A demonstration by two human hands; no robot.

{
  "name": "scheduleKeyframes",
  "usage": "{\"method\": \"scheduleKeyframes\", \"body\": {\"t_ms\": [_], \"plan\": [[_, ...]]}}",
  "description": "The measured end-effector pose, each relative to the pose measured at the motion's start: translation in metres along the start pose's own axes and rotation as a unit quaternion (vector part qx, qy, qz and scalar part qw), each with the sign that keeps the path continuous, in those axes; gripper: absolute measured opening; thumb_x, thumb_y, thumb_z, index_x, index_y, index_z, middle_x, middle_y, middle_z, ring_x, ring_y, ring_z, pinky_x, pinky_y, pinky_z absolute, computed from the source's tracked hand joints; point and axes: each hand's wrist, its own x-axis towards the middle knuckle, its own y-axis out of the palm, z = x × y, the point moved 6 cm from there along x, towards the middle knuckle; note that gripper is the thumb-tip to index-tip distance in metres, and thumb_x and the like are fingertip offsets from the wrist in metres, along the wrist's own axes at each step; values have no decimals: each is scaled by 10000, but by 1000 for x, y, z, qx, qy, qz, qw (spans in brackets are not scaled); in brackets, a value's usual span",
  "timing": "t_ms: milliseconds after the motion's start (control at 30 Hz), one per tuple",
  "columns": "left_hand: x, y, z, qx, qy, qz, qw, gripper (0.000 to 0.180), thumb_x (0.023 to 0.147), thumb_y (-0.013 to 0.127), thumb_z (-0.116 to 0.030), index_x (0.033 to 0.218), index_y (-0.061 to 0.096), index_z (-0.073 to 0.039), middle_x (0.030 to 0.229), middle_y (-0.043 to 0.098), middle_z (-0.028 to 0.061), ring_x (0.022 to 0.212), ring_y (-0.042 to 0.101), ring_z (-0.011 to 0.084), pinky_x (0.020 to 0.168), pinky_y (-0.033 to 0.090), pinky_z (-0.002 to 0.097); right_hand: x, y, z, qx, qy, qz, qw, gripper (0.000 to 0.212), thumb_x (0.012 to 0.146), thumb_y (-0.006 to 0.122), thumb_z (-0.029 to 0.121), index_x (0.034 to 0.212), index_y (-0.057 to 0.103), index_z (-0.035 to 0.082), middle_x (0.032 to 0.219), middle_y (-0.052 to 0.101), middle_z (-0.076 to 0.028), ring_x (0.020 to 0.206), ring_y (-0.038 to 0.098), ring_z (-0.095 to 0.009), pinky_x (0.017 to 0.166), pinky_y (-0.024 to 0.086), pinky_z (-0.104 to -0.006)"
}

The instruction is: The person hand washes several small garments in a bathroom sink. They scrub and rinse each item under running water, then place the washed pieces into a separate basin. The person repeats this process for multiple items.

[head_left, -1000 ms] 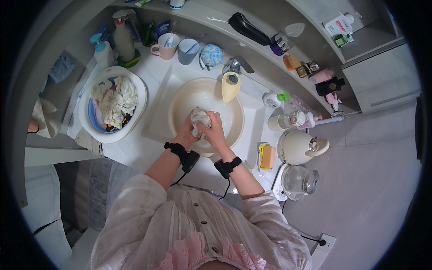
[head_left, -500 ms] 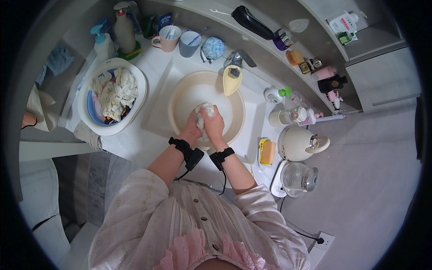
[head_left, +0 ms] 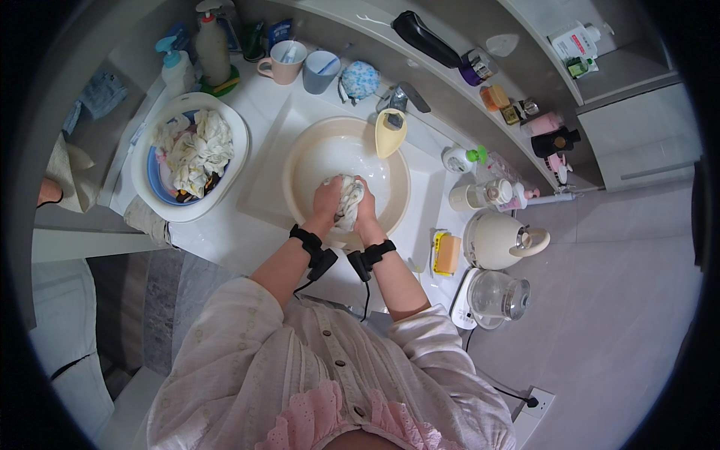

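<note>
A wet, bunched white cloth (head_left: 349,202) is gripped between my two hands, low inside a cream basin (head_left: 290,176) that sits in the white sink (head_left: 259,199). My left hand (head_left: 325,202) closes on the cloth's left side, and my right hand (head_left: 365,206) wraps its right side. What kind of garment the cloth is cannot be made out. Water drops or suds speckle the basin's inner wall. A cream spout extension (head_left: 391,133) on the grey faucet (head_left: 405,97) hangs over the basin's far right rim.
Left of the sink, a white-rimmed tub (head_left: 238,142) holds crumpled clothes (head_left: 196,154). Two cups (head_left: 283,63) and a blue patterned pouch (head_left: 360,80) stand behind. To the right are a soap bar (head_left: 448,254), a cream kettle (head_left: 495,240), a glass pot (head_left: 495,294) and several bottles.
The cloth, earlier squeezed into a tight wad with my hands close together, is now spread looser between them. My hands have shifted slightly apart, with the left turned more over the cloth.
</note>
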Motion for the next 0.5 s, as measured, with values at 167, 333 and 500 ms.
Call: {"method": "scheduleKeyframes", "body": {"t_ms": [167, 333, 500], "plan": [[18, -7, 10, -53, -40, 32, 997, 675, 937, 539, -592, 1207, 595, 24, 1129, 642, 98, 963, 638, 198, 814, 518, 344, 4, -12, 4, 9, 63, 115, 991, 473, 958, 579, 393, 1246, 557, 19, 1136, 656, -113, 929, 671, -242, 881, 570, -366], [31, -35, 19, 38, -77, -60, 995, 779, 907, 547, -596, 1284, 519, 85, 1257, 585, 210, 1129, 585, 325, 947, 464, 394, 6, -58, 38, -431, 6, -92, 897, 501, 930, 609, 412, 1325, 483, 129, 1285, 545, -155, 995, 632, -312, 842, 580, -402], [36, -40, 7, 3, 17, -31, 999, 570, 957, 523, -448, 1282, 549, 19, 1237, 577, 190, 1139, 560, 328, 926, 459, 440, 7, -24, 33, -694, -266, -19, 668, 661, 864, 684, 440, 1442, 435, 239, 1373, 478, -198, 1100, 596, -380, 897, 535, -459]]}}
